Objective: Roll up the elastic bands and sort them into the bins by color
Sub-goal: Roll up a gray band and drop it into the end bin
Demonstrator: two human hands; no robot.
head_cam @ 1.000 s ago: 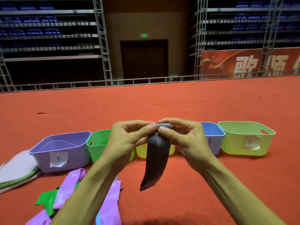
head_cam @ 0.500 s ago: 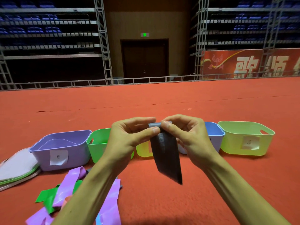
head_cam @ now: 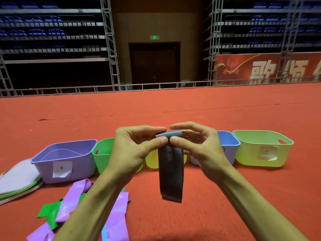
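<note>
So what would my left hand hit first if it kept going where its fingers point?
The left hand points at the right hand, so probably its thumb tip; both pinch the grey band.

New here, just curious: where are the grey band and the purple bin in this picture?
grey band (head_cam: 171, 180), head view, on its hanging middle part.
purple bin (head_cam: 81, 166), head view, on its front wall.

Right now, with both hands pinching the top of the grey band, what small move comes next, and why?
Probably roll the top edge another turn downward. The left hand and right hand pinch only a short rolled start, while most of the grey band hangs flat below, so it looks too loose to bin yet.
</note>
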